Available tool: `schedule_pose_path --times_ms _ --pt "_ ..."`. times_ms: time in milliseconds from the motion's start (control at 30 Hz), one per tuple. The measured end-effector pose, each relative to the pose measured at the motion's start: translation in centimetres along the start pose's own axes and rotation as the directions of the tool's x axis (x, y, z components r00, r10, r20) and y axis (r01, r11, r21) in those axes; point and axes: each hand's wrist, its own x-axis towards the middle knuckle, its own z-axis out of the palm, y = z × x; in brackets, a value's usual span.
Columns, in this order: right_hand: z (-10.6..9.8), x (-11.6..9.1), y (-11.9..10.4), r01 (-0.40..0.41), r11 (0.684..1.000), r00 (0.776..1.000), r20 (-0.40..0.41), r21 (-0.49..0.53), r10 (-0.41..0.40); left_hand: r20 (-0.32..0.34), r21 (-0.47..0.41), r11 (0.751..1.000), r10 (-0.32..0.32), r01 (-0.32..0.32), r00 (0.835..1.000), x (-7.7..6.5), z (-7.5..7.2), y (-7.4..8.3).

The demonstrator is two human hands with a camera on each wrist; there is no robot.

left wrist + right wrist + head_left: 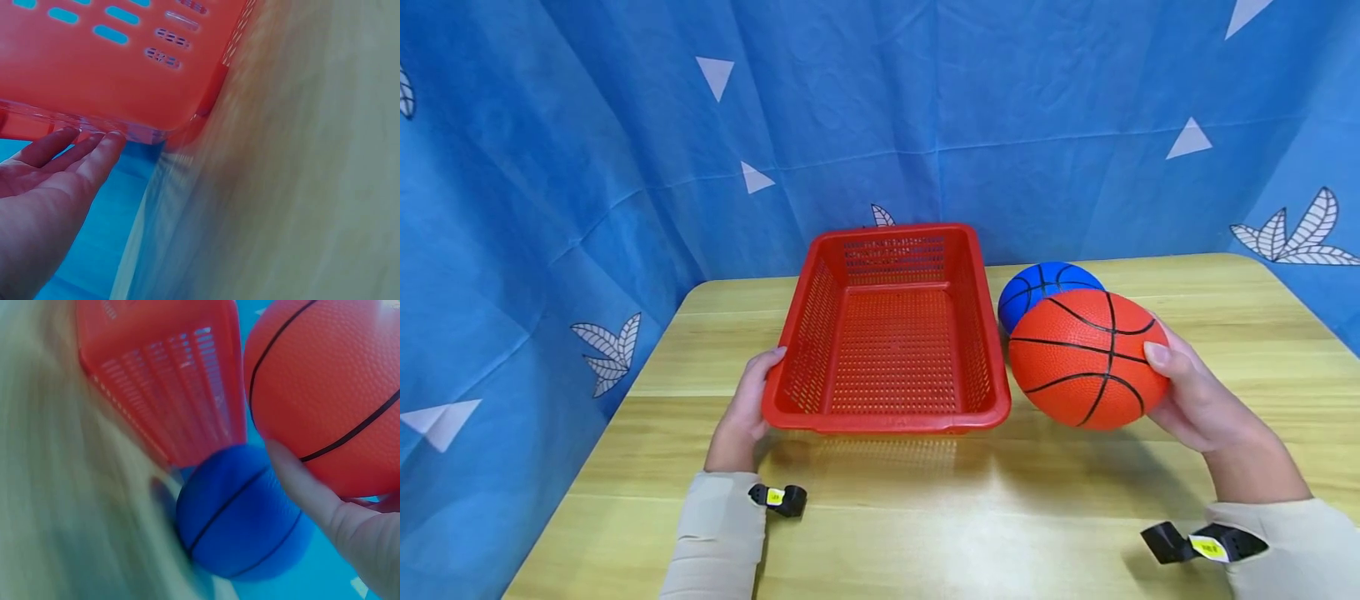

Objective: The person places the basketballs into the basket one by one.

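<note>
Two hands busy: right hand [1195,400] cups pebbled orange ball [1086,358], fingers spread wide. Left hand [748,408] fingers near-straight, touching perforated red plastic basket [887,421] rim.

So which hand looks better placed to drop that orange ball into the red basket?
Probably the right hand: it already grips the orange ball beside the red basket. The left hand only touches the basket's rim.

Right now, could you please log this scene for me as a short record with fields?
left hand: fingers on the near left rim of the red basket
right hand: grip on the orange ball, lifted beside the basket
blue ball: on the table, behind the orange ball
basket: nothing inside
</note>
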Motion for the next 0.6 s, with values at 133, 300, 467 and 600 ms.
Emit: schedule_pose_path --times_ms 133,300,467,600 --pt "1.0 1.3 -0.6 0.018 1.0 1.0 -0.016 -0.015 -0.019 -0.01 0.008 1.0 -0.014 0.014 1.0 -0.1 -0.1 0.1" --pt "3.5 3.4 -1.4 -0.047 0.996 0.991 -0.126 -0.078 0.037 -0.012 0.018 1.0 -0.025 0.025 1.0 -0.2 -0.1 0.1" --pt "5.8 5.3 -1.5 -0.063 0.993 0.988 -0.15 -0.099 0.048 -0.025 0.03 0.999 -0.041 0.042 0.999 -0.2 -0.1 0.2" --pt "7.0 6.3 -1.3 -0.094 0.987 0.983 -0.171 -0.133 0.07 -0.014 0.03 0.999 -0.023 0.023 1.0 -0.1 0.0 0.2"
